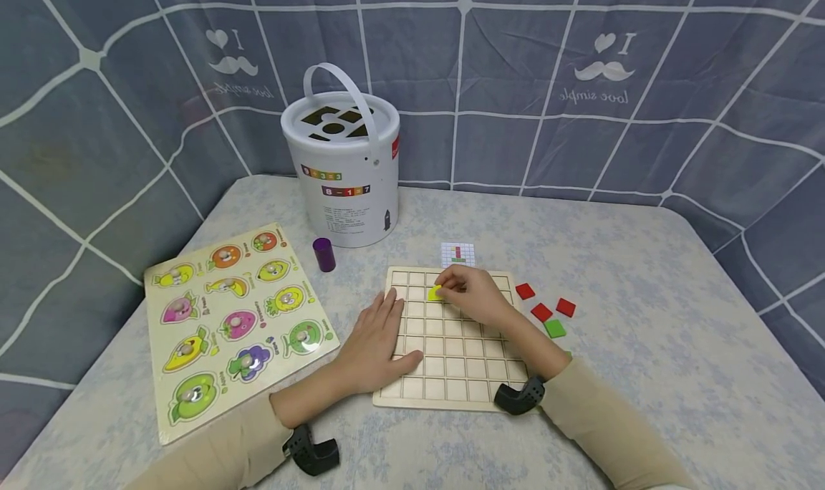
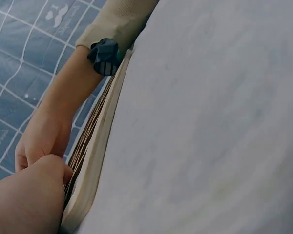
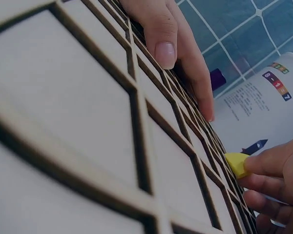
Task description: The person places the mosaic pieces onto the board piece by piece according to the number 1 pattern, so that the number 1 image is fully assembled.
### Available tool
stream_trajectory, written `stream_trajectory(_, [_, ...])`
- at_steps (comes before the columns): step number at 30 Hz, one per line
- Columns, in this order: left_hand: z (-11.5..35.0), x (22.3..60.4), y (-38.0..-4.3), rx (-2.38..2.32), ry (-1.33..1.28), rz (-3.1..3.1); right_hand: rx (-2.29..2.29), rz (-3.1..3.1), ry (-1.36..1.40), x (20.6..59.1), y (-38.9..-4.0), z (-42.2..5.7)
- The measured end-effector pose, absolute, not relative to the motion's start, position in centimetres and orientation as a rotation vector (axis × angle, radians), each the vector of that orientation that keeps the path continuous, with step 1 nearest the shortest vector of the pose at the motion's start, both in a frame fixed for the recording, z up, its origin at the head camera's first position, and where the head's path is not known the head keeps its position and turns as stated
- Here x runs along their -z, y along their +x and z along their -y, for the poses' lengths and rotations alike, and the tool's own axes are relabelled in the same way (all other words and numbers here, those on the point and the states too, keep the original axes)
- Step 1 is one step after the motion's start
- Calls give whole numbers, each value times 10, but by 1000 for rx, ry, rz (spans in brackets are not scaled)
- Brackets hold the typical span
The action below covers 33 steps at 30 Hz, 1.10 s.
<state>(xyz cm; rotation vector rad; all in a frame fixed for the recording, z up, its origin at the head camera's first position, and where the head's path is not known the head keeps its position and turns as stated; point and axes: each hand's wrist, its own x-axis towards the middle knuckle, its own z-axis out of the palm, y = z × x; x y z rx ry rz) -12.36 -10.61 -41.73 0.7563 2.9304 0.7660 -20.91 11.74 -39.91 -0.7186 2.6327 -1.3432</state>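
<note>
A pale wooden grid board (image 1: 445, 390) lies on the table, its raised strips marking off square cells. My right hand (image 1: 473, 294) pinches a yellow tile (image 1: 435, 294) between thumb and fingers over the upper rows. In the right wrist view, the yellow tile (image 3: 237, 165) is at the grid's far edge, held at its side by the fingertips. My left hand (image 1: 374, 343) lies with straight fingers along the board's left edge, the thumb reaching onto the cells. Just beyond the board's top edge is a small printed pattern card (image 1: 458, 253), partly overlapped by the right hand.
Several red tiles (image 1: 541, 312) and a green tile (image 1: 554, 328) lie right of the board. At left is a fruit peg puzzle (image 1: 241, 300). A white lidded bucket (image 1: 348, 203) stands behind, with a purple cylinder (image 1: 324, 254) before it. A tiled-pattern curtain (image 1: 503, 67) hangs around the table.
</note>
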Motion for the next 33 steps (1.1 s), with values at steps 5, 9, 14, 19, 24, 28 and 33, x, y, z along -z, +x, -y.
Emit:
stream_trajectory(5, [101, 417, -113, -826, 707, -2953, 1338, -2643, -719, 399, -207, -117])
stream_trajectory(9, [101, 417, -107, -836, 697, -2965, 1323, -2654, -718, 399, -207, -116])
stream_trajectory(14, [103, 417, -105, -797, 704, -2970, 1293, -2666, -738, 398, -208, -116])
stream_trajectory(19, [104, 417, -107, -737, 738, -2958, 1266, -2685, -764, 398, -208, -118])
stream_trajectory(24, [105, 416, -108, -681, 795, -2923, 1241, -2704, -779, 400, -210, -120])
stream_trajectory(28, [109, 415, -109, -627, 833, -2868, 1241, -2712, -802, 402, -210, -121])
stream_trajectory(33, [115, 413, -109, -624, 853, -2849, 1244, -2713, -838, 404, -210, -121])
